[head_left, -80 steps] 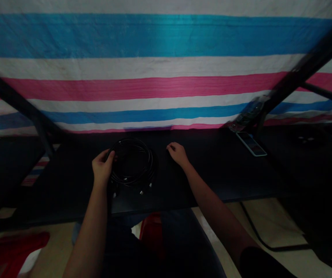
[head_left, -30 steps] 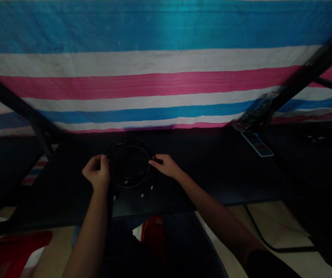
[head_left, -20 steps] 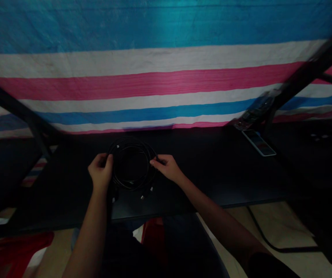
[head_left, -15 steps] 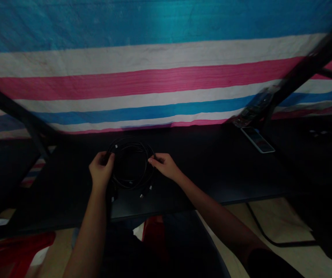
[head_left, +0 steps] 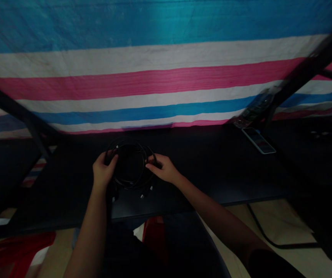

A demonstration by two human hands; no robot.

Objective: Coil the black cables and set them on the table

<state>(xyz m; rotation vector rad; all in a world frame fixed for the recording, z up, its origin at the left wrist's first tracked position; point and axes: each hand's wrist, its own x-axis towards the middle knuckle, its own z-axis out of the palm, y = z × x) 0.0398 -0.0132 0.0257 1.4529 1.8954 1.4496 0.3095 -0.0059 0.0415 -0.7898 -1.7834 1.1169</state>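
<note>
Coiled black cables [head_left: 131, 184] form a loose ring over the dark tabletop, left of the middle. My left hand [head_left: 103, 168] is closed round the ring's left side, thumb on the near face. On the opposite side my right hand [head_left: 162, 166] grips the coil, its thumb and fingers round the strands. Small pale connector ends stick out at the top left and below the ring, close to the table's front edge. Dim light hides how many cables there are and whether the coil touches the table.
A phone [head_left: 258, 141] lies at the back right, beside a clear plastic bottle [head_left: 254, 110] leaning by a dark metal strut [head_left: 307, 73]. Striped sheeting [head_left: 166, 81] hangs behind the black table [head_left: 212, 170]. More dark coiled items [head_left: 322, 133] lie at the far right.
Both hands have drawn slightly closer together, the left moving right and the right moving a little left. The right hand now reaches further round the cables, and the ring looks narrower.
</note>
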